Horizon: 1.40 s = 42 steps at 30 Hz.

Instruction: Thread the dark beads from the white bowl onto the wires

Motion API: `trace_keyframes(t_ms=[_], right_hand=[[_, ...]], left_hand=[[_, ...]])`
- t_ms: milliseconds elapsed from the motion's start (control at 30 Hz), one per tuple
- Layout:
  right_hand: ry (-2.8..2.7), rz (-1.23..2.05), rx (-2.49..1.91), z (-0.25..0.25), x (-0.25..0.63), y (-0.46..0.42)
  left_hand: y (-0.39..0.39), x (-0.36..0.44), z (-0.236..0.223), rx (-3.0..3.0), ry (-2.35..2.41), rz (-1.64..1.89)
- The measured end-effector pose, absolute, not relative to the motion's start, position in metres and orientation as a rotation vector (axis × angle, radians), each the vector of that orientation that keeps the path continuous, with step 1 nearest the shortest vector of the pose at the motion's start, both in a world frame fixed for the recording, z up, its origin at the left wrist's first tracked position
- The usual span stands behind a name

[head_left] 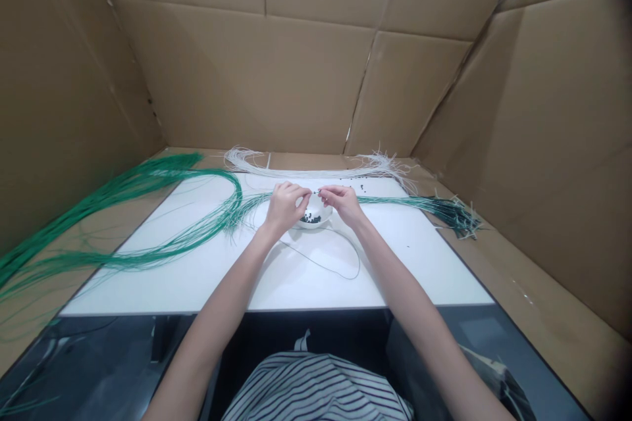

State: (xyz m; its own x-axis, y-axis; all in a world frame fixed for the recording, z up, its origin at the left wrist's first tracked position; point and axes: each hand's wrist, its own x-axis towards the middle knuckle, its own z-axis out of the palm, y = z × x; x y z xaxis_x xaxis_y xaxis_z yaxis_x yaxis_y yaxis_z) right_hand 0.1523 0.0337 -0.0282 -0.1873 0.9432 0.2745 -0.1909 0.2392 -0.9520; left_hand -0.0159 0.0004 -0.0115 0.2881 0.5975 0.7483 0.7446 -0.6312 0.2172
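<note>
Both of my hands meet over a small white bowl that holds several tiny black beads. My left hand is closed in a pinch at the bowl's left rim, its fingertips on what looks like the end of a thin cord. Opposite it, my right hand pinches too, with a tiny dark bead at its fingertips. The gap between the fingertips is very small, and fine detail there is hard to make out. A loop of thin cord lies on the white tabletop below the bowl.
Green strands curve across the left side. A dark green bundle with pale ends lies right of my hands. White strands stretch along the back, with loose black beads nearby. Cardboard walls enclose the table.
</note>
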Motion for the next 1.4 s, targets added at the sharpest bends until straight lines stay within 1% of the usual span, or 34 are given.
trace_keyframes(t_ms=[700,1400], right_hand=[[-1.308,1.257,-0.787,-0.0268,0.1526,0.0331],[-1.345,1.209,-0.817,-0.0256,0.1529,0.0321]], left_hand=[[0.0016,-0.0158,-0.014,-2.349,-1.224,-1.33],[0.0007,-0.0163,-0.0117,-2.386,-1.25,-1.244]])
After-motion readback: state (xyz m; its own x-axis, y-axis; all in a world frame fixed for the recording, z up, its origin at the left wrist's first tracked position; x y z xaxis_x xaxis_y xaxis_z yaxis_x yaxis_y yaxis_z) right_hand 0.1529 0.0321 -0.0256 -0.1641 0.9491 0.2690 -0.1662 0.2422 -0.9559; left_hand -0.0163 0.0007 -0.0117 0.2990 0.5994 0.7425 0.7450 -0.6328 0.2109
